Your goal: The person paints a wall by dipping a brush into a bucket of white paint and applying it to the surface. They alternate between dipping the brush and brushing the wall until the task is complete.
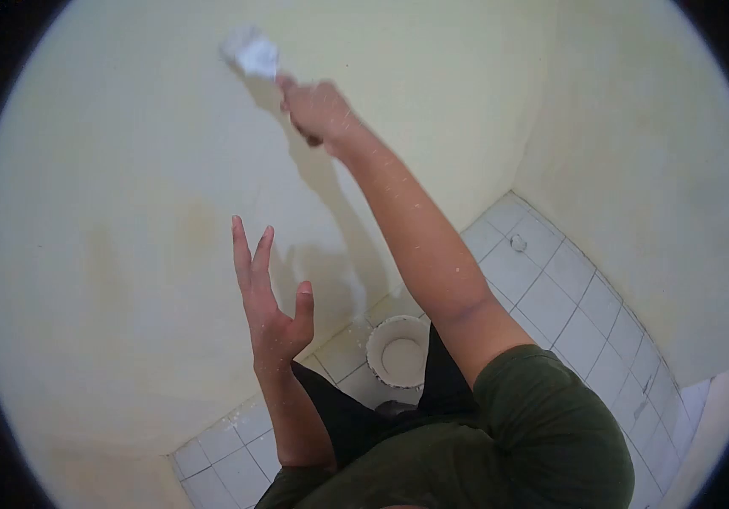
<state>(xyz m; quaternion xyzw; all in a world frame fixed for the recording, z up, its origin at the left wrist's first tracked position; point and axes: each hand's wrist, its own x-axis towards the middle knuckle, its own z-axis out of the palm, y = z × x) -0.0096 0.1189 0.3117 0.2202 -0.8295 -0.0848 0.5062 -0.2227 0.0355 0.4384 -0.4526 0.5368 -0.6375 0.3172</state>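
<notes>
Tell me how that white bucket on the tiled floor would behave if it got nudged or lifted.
The white bucket looks squat, with a wide mouth, so a nudge would probably slide it rather than tip it. It sits on smooth floor tiles, which likely lets it skid easily. How full it is cannot be told from above, so its weight is uncertain; paint inside could slosh.

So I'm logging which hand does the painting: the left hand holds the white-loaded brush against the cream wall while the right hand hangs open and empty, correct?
Not quite: the hands are swapped. The head view shows the right hand gripping the white-loaded paintbrush against the cream plastered wall, while the left hand is open and empty, fingers spread, touching nothing.
</notes>
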